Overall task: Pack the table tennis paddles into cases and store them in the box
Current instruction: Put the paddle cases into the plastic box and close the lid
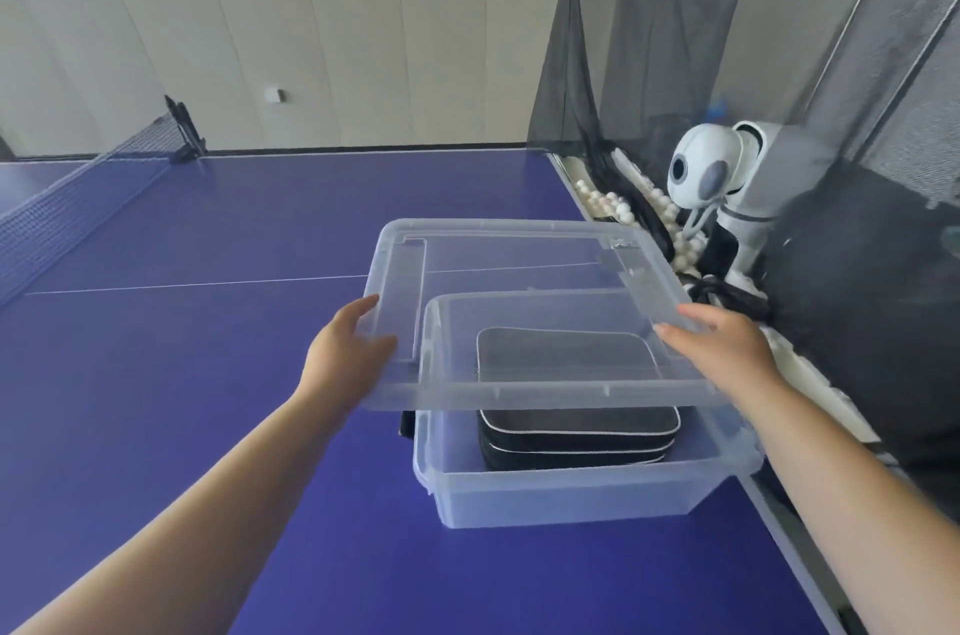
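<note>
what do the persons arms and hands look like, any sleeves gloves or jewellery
Both forearms are bare as far as the frame shows, with no sleeves in view. The left hand and right hand wear no gloves, and no rings, watch or bracelets are visible.

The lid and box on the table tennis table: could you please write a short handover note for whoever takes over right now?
Left hand grips the clear lid at its left edge; right hand holds its right edge.
Lid hovers above the open box, not seated.
Stacked black paddle cases are inside the box, on the blue table.
Done: cases stored.
Left: lower the lid and press it shut.
</note>
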`<state>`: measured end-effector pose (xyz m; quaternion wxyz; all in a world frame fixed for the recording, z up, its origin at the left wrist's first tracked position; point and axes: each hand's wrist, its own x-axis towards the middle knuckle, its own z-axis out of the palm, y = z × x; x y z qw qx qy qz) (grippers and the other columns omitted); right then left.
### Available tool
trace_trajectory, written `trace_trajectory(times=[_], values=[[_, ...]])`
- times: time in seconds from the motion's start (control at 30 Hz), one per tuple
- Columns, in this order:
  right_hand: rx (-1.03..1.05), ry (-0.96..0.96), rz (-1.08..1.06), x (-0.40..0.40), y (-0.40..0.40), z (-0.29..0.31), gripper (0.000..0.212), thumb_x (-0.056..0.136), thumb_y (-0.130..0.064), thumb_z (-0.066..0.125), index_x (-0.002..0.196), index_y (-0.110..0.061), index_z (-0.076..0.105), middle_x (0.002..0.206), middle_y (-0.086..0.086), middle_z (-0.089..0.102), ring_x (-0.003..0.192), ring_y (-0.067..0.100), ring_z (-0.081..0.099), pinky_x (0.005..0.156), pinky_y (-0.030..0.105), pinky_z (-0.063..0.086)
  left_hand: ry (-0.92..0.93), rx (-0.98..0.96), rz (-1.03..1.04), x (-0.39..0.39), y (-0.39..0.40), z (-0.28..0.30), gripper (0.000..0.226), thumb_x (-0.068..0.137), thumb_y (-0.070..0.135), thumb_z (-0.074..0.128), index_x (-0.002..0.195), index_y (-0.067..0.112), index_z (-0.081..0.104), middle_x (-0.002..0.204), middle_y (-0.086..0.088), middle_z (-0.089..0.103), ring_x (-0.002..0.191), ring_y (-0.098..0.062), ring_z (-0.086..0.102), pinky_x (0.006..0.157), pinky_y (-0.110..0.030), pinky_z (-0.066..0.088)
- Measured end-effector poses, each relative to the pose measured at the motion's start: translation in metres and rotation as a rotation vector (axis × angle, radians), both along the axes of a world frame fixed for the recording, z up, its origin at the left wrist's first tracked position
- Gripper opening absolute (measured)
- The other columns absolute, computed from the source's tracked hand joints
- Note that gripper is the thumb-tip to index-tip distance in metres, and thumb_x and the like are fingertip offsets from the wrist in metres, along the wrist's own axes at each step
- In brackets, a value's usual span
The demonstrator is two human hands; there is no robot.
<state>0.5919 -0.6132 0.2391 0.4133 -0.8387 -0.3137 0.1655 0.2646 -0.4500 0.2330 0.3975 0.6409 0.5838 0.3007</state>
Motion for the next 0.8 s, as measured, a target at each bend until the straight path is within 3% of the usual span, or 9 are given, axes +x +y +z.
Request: trace_trajectory(times=[0.1,0.3,0.43,0.53,0.6,0.7,0.8], values=[[-0.007,0.008,0.008,0.022,-0.016,-0.003,0.057,0.083,-0.035,0.074,0.134,-0.017,0.057,0.14,0.003,0.054,0.125,0.023,0.053,0.098,0.034,0.041,0.037,-0.018,-0.012,0.021,-0.02,-0.009,0.057,0.09,0.019,0.058,0.142,0.036,0.043,0.1,0.005,0.055,0.077,-0.011,0.054,0.066,-0.029,0.043],[-0.056,0.028,0.032,0.048,-0.043,-0.025,0.057,0.083,-0.032,0.074,0.135,-0.018,0.056,0.141,0.002,0.052,0.129,0.022,0.05,0.097,0.032,0.041,0.148,-0.04,-0.071,0.038,-0.042,-0.038,0.058,0.092,0.026,0.059,0.145,0.036,0.038,0.126,-0.004,0.059,0.103,-0.025,0.056,0.083,-0.035,0.048],[-0.111,0.021,0.062,0.049,-0.052,-0.05,0.057,0.085,-0.031,0.071,0.138,-0.019,0.053,0.144,0.001,0.049,0.132,0.021,0.046,0.102,0.033,0.04,0.193,-0.063,-0.074,0.038,-0.046,-0.061,0.056,0.096,0.026,0.054,0.147,0.037,0.035,0.132,-0.007,0.055,0.098,-0.023,0.052,0.079,-0.032,0.043],[-0.166,-0.034,0.092,0.043,-0.053,-0.07,0.057,0.088,-0.029,0.068,0.14,-0.016,0.051,0.148,0.002,0.045,0.135,0.02,0.043,0.105,0.032,0.036,0.251,-0.112,-0.09,0.034,-0.047,-0.077,0.058,0.097,0.025,0.049,0.15,0.039,0.029,0.133,-0.01,0.052,0.09,-0.024,0.054,0.068,-0.029,0.043],[-0.19,-0.091,0.109,0.041,-0.053,-0.078,0.055,0.09,-0.025,0.066,0.141,-0.014,0.049,0.149,0.003,0.041,0.136,0.02,0.04,0.106,0.031,0.033,0.287,-0.124,-0.118,0.032,-0.05,-0.085,0.06,0.098,0.025,0.045,0.152,0.04,0.023,0.138,-0.01,0.048,0.095,-0.025,0.055,0.063,-0.029,0.043],[-0.224,-0.107,0.123,0.043,-0.048,-0.084,0.056,0.092,-0.023,0.063,0.144,-0.013,0.045,0.152,0.002,0.037,0.138,0.021,0.036,0.108,0.032,0.031,0.306,-0.086,-0.149,0.033,-0.052,-0.091,0.06,0.1,0.022,0.042,0.153,0.038,0.02,0.155,0.0,0.034,0.121,-0.031,0.047,0.085,-0.04,0.049],[-0.213,-0.127,0.107,0.043,-0.045,-0.094,0.054,0.093,-0.024,0.06,0.143,-0.012,0.046,0.152,0.005,0.037,0.139,0.022,0.036,0.111,0.034,0.031,0.369,-0.03,-0.175,0.036,-0.052,-0.093,0.058,0.102,0.018,0.037,0.155,0.032,0.017,0.161,0.004,0.022,0.134,-0.033,0.037,0.104,-0.046,0.039]])
